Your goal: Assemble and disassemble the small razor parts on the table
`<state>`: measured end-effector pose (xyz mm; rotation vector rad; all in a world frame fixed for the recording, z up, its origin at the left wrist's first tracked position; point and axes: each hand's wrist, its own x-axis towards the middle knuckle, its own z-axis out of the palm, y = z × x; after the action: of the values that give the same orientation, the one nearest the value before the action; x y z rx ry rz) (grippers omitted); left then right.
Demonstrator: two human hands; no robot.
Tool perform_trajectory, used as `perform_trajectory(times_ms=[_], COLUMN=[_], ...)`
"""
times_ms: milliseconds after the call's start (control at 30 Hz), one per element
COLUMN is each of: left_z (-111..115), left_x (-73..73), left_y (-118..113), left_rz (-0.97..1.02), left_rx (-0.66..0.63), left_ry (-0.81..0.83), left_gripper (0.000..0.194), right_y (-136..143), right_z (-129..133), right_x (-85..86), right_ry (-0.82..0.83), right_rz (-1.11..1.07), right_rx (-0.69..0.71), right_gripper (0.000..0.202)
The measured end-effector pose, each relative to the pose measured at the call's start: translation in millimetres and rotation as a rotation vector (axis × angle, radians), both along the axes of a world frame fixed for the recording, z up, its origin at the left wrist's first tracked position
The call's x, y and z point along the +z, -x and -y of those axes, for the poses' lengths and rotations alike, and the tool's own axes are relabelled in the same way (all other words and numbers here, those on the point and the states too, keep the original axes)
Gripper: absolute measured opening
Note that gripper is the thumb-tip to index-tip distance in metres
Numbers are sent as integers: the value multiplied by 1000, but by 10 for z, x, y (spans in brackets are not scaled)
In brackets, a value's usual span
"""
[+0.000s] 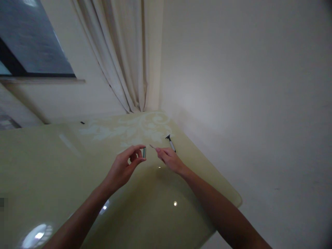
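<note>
My left hand (127, 162) is raised over the table, thumb and fingers closed on the two ends of a small rectangular piece (144, 152) with a green strip and dark edges. It is too small to name for certain. Facing it from the right, my right hand (169, 158) pinches a short thin stick (152, 146), whose pale tip points left toward that piece without touching it. Just beyond my right hand lies a razor (170, 143) with a black head and a grey handle, its lower end partly hidden by the hand.
The glossy yellow-green table (52, 166) carries a pale leaf pattern and light reflections. A small black object (82, 122) lies near its far edge. A white wall (246, 103) runs along the right, with a cream curtain (121, 52) and window (38, 38) behind.
</note>
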<state>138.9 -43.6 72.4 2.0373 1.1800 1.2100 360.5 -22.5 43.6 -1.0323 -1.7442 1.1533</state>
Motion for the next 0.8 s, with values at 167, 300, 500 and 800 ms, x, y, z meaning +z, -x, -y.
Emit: perform_trajectory(times_ms=[167,300,500,800], left_z=[-2,-11,-9,-3], left_x=[-20,-46,-30,-52], left_y=[6,13,4,-6], left_rz=[4,18,29,37], left_rx=[-15,-12,-26,-39], left_ry=[-12,-9,-15,-2], left_gripper=[32,31,32,32], right_y=[12,1,13,21], right_z=[21,21,22,46], right_x=[16,12,-12,10], right_ry=[1,-3,-12,-39], right_rz=[1,18,20,20], right_rx=[72,-12,58,78], right_gripper=[59,60,60,57])
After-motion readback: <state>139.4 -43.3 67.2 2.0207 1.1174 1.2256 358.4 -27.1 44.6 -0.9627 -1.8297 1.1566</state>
